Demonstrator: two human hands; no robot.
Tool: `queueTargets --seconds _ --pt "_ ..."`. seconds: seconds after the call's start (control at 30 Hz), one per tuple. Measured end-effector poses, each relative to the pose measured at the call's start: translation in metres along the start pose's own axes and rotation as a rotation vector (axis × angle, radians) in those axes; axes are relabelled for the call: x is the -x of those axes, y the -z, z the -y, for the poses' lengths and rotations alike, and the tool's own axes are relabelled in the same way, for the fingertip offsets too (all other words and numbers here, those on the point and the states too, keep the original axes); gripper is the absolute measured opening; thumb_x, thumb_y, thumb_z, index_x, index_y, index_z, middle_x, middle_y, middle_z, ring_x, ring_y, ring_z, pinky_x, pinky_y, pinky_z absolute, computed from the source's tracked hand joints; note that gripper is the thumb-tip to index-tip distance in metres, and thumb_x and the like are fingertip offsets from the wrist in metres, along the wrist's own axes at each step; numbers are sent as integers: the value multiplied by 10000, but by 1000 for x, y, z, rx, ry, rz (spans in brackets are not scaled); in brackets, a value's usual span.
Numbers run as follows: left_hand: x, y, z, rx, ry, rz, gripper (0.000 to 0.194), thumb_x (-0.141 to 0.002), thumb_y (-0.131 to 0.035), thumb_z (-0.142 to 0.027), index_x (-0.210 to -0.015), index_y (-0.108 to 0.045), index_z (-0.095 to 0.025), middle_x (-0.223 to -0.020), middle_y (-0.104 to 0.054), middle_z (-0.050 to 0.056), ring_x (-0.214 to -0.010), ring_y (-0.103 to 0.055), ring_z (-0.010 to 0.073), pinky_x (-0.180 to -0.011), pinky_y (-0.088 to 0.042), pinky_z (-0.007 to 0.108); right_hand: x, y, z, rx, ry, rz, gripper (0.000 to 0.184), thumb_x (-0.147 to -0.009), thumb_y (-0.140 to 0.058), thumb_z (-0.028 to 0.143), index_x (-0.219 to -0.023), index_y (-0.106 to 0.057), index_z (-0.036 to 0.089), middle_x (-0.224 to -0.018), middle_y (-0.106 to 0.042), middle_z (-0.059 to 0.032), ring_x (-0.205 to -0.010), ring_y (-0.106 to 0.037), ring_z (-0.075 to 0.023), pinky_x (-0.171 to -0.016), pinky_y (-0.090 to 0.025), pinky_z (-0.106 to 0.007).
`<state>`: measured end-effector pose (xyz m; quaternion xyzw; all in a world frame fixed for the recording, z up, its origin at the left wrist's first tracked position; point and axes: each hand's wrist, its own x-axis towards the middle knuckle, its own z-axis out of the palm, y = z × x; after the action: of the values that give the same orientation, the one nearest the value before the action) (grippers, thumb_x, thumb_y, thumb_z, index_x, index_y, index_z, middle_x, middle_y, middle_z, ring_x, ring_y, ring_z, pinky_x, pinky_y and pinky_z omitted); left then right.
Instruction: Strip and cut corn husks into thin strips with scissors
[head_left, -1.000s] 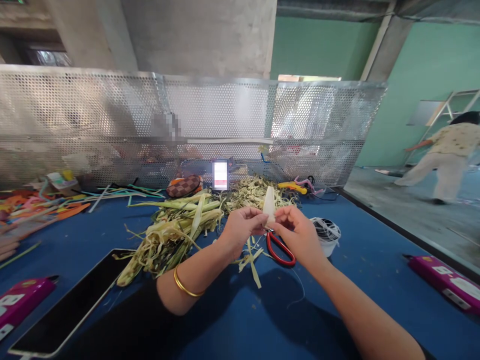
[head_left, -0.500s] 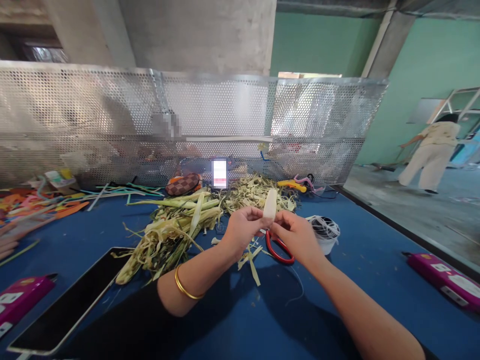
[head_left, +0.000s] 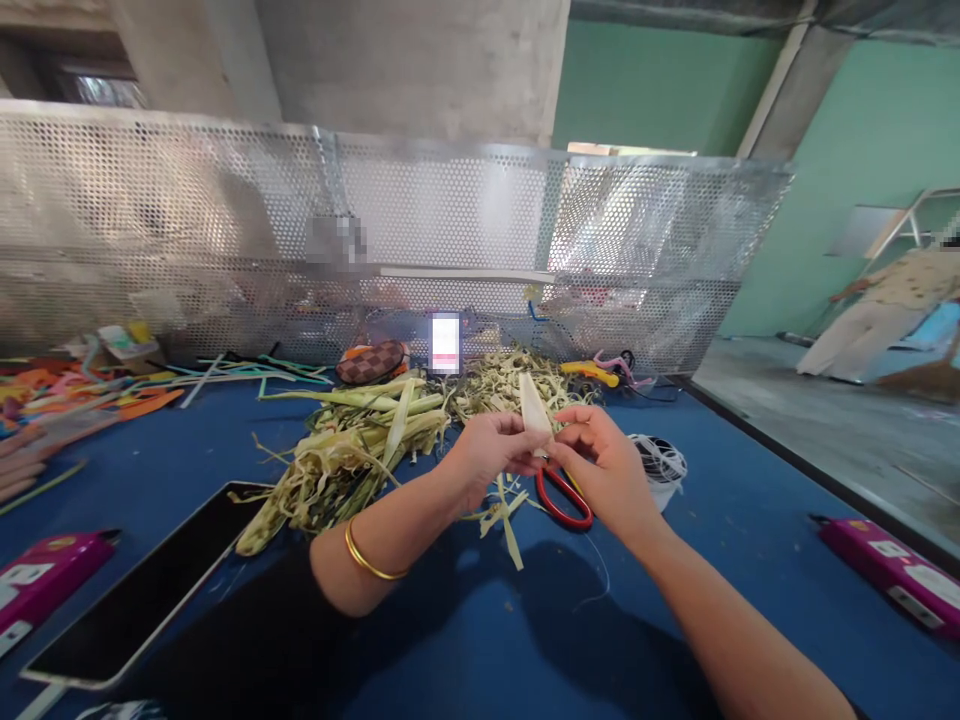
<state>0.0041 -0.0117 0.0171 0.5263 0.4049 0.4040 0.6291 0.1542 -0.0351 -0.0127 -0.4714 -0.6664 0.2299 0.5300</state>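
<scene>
Blue tabletop (head_left: 465, 650): shadowed in its near middle, a stretch that gives the wrists room to draw back.
Flat black tablet with a pale rim (head_left: 142, 585): near left, slanted, perhaps set there to spare the middle; the black sleeve (head_left: 255, 620) is just beside it, so leftward swing is tight.
Magenta plastic box with white markings (head_left: 892, 570): near right, well apart from the hands.
Red looped handle (head_left: 576, 521): on the near side of the right fingertips, probably there for an easy grab; its other end is hidden.
Left bare hand (head_left: 487, 450): a narrow pinch, thumb and fingers holding the base of a cream, tapering husk strip (head_left: 533, 400).
Right bare hand (head_left: 611, 470): fingertips nearly together at the same base; their exact contact is too small to tell.
Strip: raised between the 2 hands, its free end up; a low hold likely leaves that end unobstructed.
White tub of pale cord (head_left: 660, 465): just right of the right hand, limiting sideways travel.
Yellow-green bundle of husks (head_left: 341, 470): left of the left hand, crowding that side.
Dark table edge (head_left: 810, 471): runs down the right.
Silver perforated metal screen (head_left: 442, 200): upright at the far side, bounding reach.
</scene>
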Motion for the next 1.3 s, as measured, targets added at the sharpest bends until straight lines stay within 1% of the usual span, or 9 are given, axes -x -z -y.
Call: queueTargets --seconds 0.1,0.17,0.3,0.5,0.8,0.9,1.07,1.2,1.3 --pt "1 1 -4 -17 7 -15 116 -747 -670 -136 -653 -604 -133 -565 -608 4 -510 -563 81 -600 -477 245 0 2 1 -30 72 6 161 -832 -556 275 -980 -518 225 -715 -633 3 -653 -626 -174 -639 -480 -314" --pt "1 3 -5 -12 0 -26 122 -741 -672 -151 -639 -604 -143 -544 -590 -10 -495 -538 71 -580 -456 228 0 3 2 14 172 18 77 -848 -538 257 -911 -571 228 -750 -630 -10 -687 -613 -170 -656 -476 -310" --pt "0 5 -6 17 3 -24 141 -715 -690 -194 -613 -605 -144 -531 -575 -13 -491 -518 65 -545 -416 210 -1 5 5 132 355 38 52 -831 -589 235 -853 -636 238 -820 -617 -21 -732 -581 -170 -673 -464 -309" --pt "1 4 -6 33 68 -15 100 -716 -682 -156 -631 -640 -123 -567 -597 8 -519 -540 73 -538 -411 211 -1 5 5 163 400 -21 76 -842 -586 209 -792 -638 236 -802 -607 -25 -764 -589 -179 -698 -468 -319" --pt "2 -3 -4 -17 -45 -104 98 -731 -675 -128 -633 -674 -125 -528 -615 2 -497 -560 77 -603 -484 231 -4 6 3 148 281 -42 89 -806 -605 228 -722 -634 219 -858 -614 -32 -828 -589 -186 -720 -462 -308" --pt "3 -4 -4 -38 -73 -108 104 -727 -673 -121 -624 -675 -134 -525 -618 -3 -497 -559 74 -607 -485 227 -2 5 6 127 208 -46 93 -792 -605 245 -705 -621 215 -809 -636 -23 -775 -587 -179 -690 -458 -297" --pt "3 -3 -3 -72 -116 -84 101 -714 -685 -126 -616 -672 -145 -522 -609 -15 -495 -544 68 -608 -485 223 0 4 10 119 23 -62 116 -762 -626 300 -706 -597 202 -652 -618 8 -608 -545 -151 -593 -424 -273" --pt "2 -3 -1 -79 -134 -52 113 -739 -673 -201 -640 -679 -146 -557 -625 -3 -538 -564 81 -629 -488 233 -2 5 9 97 -2 -87 132 -727 -647 313 -695 -597 195 -627 -606 12 -579 -521 -139 -566 -407 -264" --pt "3 -5 1 -65 -185 10 121 -636 -767 -223 -682 -690 -141 -653 -667 7 -611 -587 92 -655 -481 227 -4 5 7 29 -30 -102 140 -698 -660 309 -671 -590 191 -597 -583 20 -553 -496 -129 -537 -391 -257"
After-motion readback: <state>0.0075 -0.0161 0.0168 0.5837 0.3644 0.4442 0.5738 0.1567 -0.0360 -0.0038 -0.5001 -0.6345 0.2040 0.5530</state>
